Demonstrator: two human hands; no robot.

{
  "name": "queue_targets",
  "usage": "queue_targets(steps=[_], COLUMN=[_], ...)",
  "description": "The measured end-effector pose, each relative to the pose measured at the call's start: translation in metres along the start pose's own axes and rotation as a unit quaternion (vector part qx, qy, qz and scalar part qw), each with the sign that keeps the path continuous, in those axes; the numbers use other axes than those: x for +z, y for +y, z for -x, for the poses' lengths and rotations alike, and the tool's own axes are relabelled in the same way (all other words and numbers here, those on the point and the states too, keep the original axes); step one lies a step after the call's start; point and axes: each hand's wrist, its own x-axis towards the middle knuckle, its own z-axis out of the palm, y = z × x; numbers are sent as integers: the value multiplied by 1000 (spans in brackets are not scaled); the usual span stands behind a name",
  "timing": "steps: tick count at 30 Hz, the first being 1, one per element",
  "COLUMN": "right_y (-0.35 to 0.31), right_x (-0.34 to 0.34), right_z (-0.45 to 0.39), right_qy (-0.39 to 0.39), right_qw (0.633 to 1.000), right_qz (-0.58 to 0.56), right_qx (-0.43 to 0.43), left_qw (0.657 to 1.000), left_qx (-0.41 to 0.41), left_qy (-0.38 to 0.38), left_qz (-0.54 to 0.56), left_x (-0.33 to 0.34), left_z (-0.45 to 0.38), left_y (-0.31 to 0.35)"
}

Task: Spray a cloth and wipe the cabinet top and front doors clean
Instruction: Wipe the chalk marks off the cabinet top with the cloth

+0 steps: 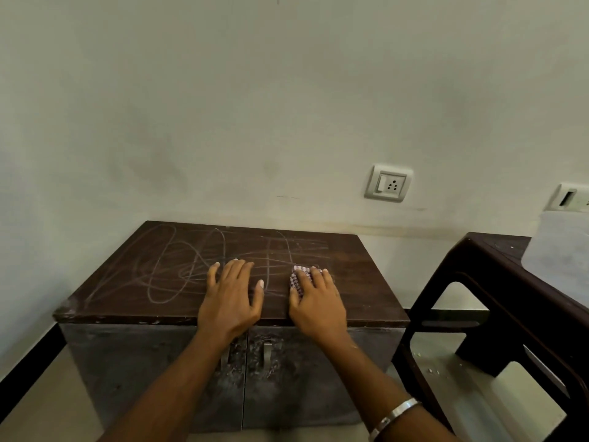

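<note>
A low cabinet stands against the wall, its dark brown top covered with white chalk scribbles. My left hand lies flat on the top near the middle, fingers spread and straight. To its right, my right hand presses a small folded checked cloth onto the top; only the cloth's left and far edges show from under the fingers. The two grey front doors below are dusty and closed, with two metal handles at the middle seam. No spray bottle is in view.
A dark brown plastic stool stands close to the cabinet's right side, with a pale sheet on it. Wall sockets sit on the wall above and to the right. Beige floor lies on the left of the cabinet.
</note>
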Motion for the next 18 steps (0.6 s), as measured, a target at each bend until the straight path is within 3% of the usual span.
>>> queue_targets(steps=[9, 18], right_y=[34, -19], right_x=[-15, 11], right_z=[-7, -27], right_qy=[6, -28], right_qw=[996, 999], right_qz=[38, 23], right_qx=[86, -2], left_qw=[1000, 1000], left_qx=[14, 8], left_qy=[1, -12], left_qz=[20, 8], left_x=[1, -1], left_z=[-1, 0], left_y=[-2, 0])
